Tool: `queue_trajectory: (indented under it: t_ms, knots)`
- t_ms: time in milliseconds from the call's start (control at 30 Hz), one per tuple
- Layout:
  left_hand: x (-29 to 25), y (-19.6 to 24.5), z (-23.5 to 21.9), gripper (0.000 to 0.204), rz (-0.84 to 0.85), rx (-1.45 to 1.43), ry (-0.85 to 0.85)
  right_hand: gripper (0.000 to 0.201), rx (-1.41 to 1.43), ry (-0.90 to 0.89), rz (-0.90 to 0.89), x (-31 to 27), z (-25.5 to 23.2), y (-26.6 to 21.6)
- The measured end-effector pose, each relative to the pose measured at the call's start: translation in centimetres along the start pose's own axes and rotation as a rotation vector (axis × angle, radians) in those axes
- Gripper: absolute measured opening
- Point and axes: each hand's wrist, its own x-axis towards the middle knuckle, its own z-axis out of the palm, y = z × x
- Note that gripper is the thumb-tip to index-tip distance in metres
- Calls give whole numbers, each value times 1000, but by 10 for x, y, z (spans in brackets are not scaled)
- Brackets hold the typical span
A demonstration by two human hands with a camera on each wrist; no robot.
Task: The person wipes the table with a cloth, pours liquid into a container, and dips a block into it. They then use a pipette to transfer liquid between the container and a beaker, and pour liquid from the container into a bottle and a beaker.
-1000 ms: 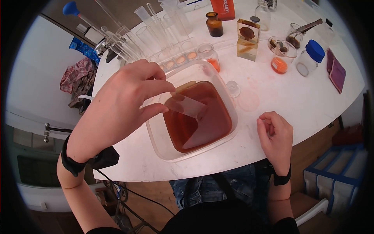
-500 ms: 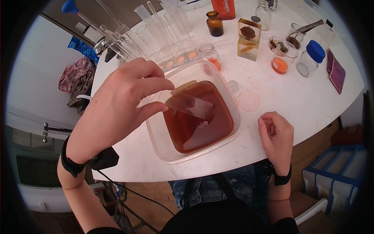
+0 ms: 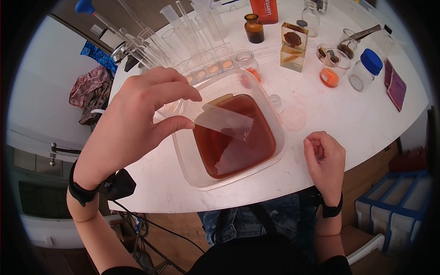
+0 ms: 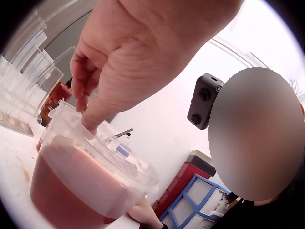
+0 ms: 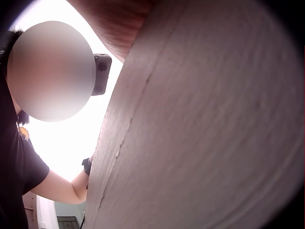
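My left hand (image 3: 146,103) pinches one end of a clear rectangular slide (image 3: 227,121) between thumb and fingers. The slide slants over a translucent plastic tub (image 3: 183,172), its far end low over red-brown liquid (image 3: 243,158). In the left wrist view the thumb and fingertips come down at the rim of the tub (image 4: 138,179), whose wall hides most of the slide. At the table's front edge my right hand (image 3: 326,153) rests with fingers loosely curled, holding nothing. The right wrist view is mostly white tabletop (image 5: 200,119).
Behind the tub stand a rack of clear tubes (image 3: 201,34) and a jar with orange contents (image 3: 247,64). A brown bottle (image 3: 254,28), resin blocks (image 3: 293,46), an orange-filled beaker (image 3: 331,75), a blue-capped jar (image 3: 366,68) and a purple pouch (image 3: 395,85) line the back and right.
My left hand has shifted slightly left and up, drawing the slide with it, so more of its length shows above the liquid. The right hand stays still.
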Motion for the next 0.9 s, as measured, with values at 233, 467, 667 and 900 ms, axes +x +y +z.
queue_trajectory:
  t_ms: [233,467,667,900]
  knots:
    - [-17,-15,-41,36,-58,109,221,7,-14,-4,6,0,0,-1]
    - [-33,-18,-38,35,-124,42,173,7,-2,9,4,-1,0,-2]
    - [-35,2,-22,38,-113,78,129,7,10,-3,17,-1,1,-1]
    - [-50,-5,-37,36,-210,164,114,8,-25,7,-15,-2,1,0]
